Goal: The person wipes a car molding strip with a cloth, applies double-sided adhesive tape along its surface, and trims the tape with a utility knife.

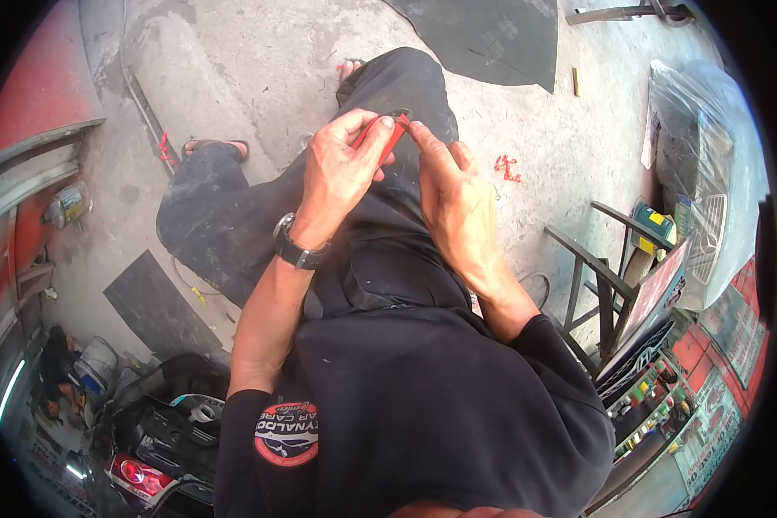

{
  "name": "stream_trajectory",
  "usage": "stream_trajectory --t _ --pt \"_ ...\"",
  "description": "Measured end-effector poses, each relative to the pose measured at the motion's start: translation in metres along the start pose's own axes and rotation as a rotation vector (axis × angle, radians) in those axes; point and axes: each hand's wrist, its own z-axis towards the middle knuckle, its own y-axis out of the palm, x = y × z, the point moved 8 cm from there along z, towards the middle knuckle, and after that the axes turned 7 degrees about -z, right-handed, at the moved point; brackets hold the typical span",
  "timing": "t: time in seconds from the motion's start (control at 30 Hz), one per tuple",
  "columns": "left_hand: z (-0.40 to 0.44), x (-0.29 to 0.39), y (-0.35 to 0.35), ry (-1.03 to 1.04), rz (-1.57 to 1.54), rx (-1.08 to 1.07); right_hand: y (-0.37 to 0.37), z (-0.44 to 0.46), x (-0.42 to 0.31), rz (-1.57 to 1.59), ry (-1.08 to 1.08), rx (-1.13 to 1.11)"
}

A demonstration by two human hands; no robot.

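My left hand (335,168), with a dark watch (300,250) on its wrist, is closed around a small red block-like piece (385,142). Its thumb presses on the upper face, and the rest of the piece is partly covered by the fingers. Against the far end of the red piece rests the index fingertip of my right hand (451,194). The other right fingers are curled in, and whatever they may pinch is hidden. Both hands are above my dark trousers (233,207). Red scraps (508,168) lie on the concrete floor to the right.
A black sheet (492,34) lies ahead, and a dark panel (160,302) lies at left. Metal stand legs (591,259) and a plastic-wrapped car part (708,155) stand at right. A red body panel (43,78) is at upper left; a tail lamp (138,475) is at lower left.
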Motion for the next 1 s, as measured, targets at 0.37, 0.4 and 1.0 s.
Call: stream_trajectory --t 0.37,0.4,1.0 --pt "0.0013 -0.0023 0.0008 -0.006 -0.012 -0.001 -0.0002 -0.0038 -0.0021 -0.033 -0.007 -0.034" --pt "0.0015 -0.0027 0.0009 -0.006 -0.004 -0.002 0.0002 -0.0035 -0.0029 -0.031 -0.013 -0.036" --pt "0.0001 -0.0011 0.0018 0.027 -0.010 0.028 0.0055 -0.0079 -0.0013 -0.139 0.014 -0.051"
